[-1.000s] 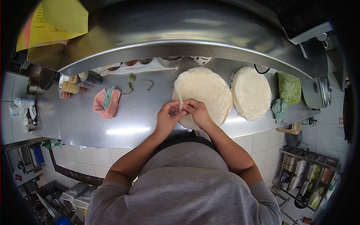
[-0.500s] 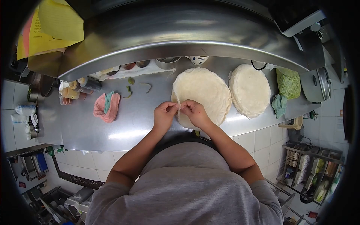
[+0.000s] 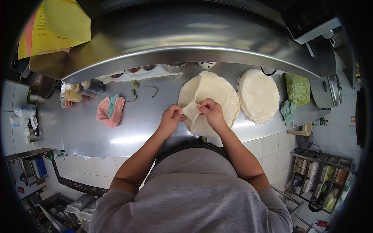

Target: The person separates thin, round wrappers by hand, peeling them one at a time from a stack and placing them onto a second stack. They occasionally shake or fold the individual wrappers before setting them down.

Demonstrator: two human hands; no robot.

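Grey cloth of the person's shirt (image 3: pixel 186 190) fills the bottom centre of the frame. Just above it, the left hand (image 3: pixel 170 118) and right hand (image 3: pixel 213 113) both have their fingers pinched on a thin pale sheet (image 3: pixel 191 111), whose raised flap spans between them. That sheet lies at the frame's centre, partly lifted from a round stack (image 3: pixel 225 93) on the steel desk (image 3: pixel 93 141). It looks delicate: an uneven pull from the two hands could tear it, and if layers cling together, a second might lift and crease. Right of centre, just beside, sits another round stack (image 3: pixel 259 96). Farther up, a steel shelf (image 3: pixel 186 60) arches across the frame; raising the sheet high might brush its edge.
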